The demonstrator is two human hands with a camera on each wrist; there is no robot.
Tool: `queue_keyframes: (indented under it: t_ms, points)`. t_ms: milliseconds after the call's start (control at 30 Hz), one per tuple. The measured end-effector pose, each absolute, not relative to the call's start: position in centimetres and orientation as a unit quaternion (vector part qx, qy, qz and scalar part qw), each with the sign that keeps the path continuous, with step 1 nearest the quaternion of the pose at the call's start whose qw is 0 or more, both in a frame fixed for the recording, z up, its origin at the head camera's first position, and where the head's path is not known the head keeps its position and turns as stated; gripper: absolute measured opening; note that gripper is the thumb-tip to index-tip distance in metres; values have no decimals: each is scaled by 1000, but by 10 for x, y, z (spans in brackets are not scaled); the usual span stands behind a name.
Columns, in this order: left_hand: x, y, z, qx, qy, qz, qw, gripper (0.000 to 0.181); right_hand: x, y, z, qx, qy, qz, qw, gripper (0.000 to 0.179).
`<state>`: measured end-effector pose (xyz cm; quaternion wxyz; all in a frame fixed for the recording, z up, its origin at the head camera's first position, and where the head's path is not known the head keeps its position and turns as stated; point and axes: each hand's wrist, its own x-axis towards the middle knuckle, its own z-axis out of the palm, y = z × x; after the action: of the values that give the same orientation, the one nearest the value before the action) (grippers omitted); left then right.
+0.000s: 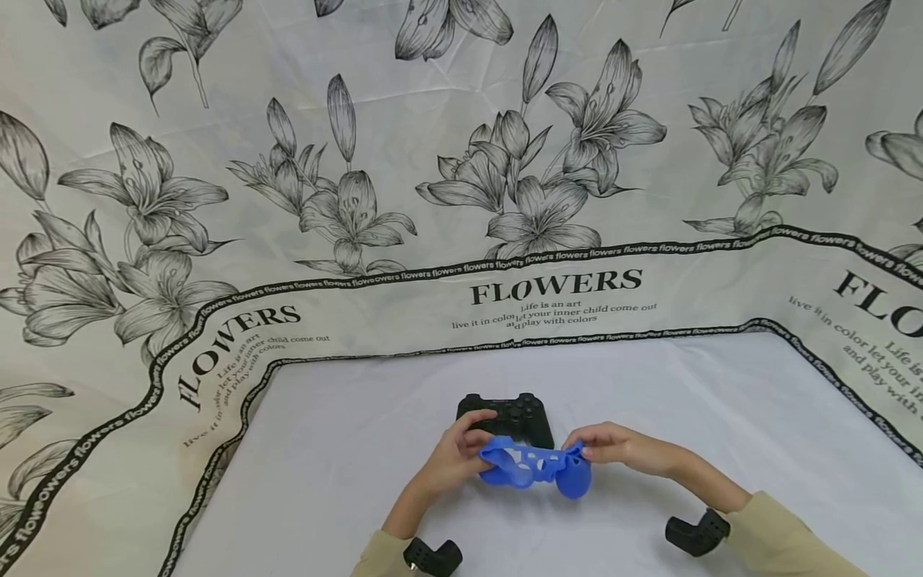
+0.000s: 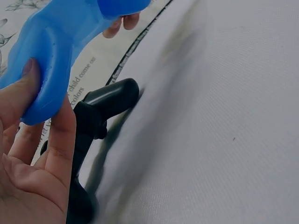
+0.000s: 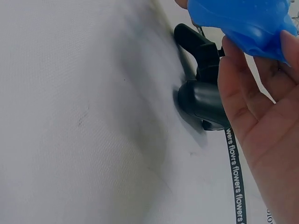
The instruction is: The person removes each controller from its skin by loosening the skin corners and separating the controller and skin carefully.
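Note:
A blue silicone controller cover with cut-out holes is held up between both hands, above the white table. My left hand pinches its left end; in the left wrist view the thumb presses on one blue grip sleeve. At the other end my right hand pinches the edge between thumb and fingers, which the right wrist view shows at the blue rubber. A black game controller lies on the table just behind the cover, partly hidden by the left hand and the cover.
The white tabletop stretches around the hands. Behind and along the sides hangs a pale cloth printed with lilies and lettering. Black wrist devices sit on both forearms, over beige sleeves.

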<state>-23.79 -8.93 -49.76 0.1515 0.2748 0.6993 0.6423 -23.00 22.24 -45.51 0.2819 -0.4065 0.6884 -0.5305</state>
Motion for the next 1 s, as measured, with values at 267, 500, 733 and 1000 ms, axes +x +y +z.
queue_keyframes:
  t_ms: [267, 500, 733, 1000]
  points:
    - [-240, -93, -497, 307, 685, 643, 150, 75, -232, 224, -457, -413, 702, -516, 265, 31]
    - [-238, -91, -491, 303, 697, 629, 163, 77, -232, 224, -460, -387, 718, -521, 253, 34]
    - [-229, -84, -488, 145, 729, 664, 87, 80, -232, 223, -461, -379, 740, -519, 198, 35]
    - [-220, -76, -480, 58, 807, 587, 23, 75, -225, 217, -462, -392, 750, -515, 136, 13]
